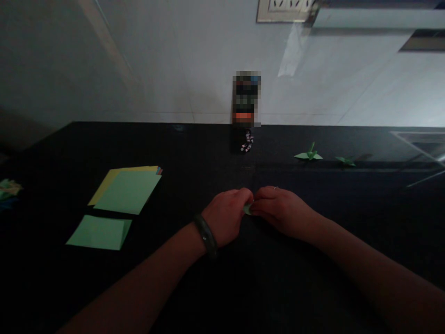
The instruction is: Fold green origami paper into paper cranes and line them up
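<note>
A small piece of folded light-green paper [247, 209] shows between my two hands, low over the dark table; most of it is hidden by fingers. My left hand [225, 211], with a dark bangle at the wrist, is closed on its left side. From the right, my right hand [283, 208] pinches the same paper, its fingertips nearly meeting those of the left. A ring shows on one of its fingers. Beyond the hands, to the right, sit a green paper crane [309, 154] and a second small green folded paper figure [346, 161].
On the left lie a stack of coloured paper squares [127, 191] and a folded green sheet [99, 233]. Crumpled coloured paper [9, 190] is at the far left edge. A blurred-out upright object [246, 99] with a beaded strap [248, 143] leans against the wall.
</note>
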A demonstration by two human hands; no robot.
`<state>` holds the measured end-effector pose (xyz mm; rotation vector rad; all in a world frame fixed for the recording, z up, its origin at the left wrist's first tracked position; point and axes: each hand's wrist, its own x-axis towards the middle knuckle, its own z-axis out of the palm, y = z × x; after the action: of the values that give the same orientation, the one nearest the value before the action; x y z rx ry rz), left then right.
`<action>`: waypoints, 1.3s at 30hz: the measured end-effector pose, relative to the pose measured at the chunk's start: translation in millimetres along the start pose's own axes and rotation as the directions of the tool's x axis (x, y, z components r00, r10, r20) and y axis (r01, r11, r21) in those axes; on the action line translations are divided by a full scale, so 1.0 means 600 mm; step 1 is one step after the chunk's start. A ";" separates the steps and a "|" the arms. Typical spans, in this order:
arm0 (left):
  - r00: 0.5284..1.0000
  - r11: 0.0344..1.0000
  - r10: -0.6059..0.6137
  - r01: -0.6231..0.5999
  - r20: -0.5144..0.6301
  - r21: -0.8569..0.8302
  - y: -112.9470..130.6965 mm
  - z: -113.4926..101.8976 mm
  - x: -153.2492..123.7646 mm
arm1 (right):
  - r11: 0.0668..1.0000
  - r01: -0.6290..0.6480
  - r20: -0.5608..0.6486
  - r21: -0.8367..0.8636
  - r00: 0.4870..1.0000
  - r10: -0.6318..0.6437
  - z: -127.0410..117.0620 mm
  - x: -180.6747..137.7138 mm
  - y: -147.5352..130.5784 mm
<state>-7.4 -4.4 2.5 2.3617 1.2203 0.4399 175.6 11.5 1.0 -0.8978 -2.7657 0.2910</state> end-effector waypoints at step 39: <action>0.992 0.970 -0.109 0.121 -0.065 0.210 0.009 0.008 0.001 | 0.943 -0.251 -0.022 0.216 0.965 0.262 0.006 0.005 -0.024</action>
<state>-1.3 -8.0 1.3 2.4528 1.4874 0.3506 164.4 1.4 1.8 -1.1897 -2.5090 0.5862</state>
